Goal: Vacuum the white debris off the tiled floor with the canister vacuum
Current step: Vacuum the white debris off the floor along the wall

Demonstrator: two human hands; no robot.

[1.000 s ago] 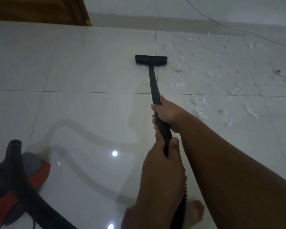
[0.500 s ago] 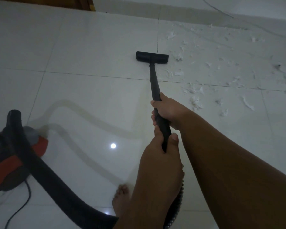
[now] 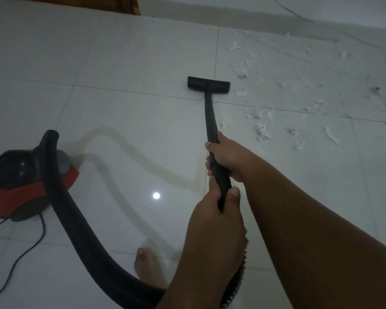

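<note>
Gripping the wand (image 3: pixel 211 117), left hand (image 3: pixel 214 219) and right hand (image 3: pixel 228 157) have drawn the nozzle (image 3: pixel 208 85) back.

Black wand (image 3: pixel 210 118), red-black canister (image 3: pixel 20 186), white tiles (image 3: pixel 120 52)

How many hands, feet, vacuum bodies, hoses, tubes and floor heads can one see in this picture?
Hands: 2, the left hand and the right hand, both gripping the tube
Tubes: 1
Foot: 1
Vacuum body: 1
Hose: 1
Floor head: 1
Total: 7
</note>
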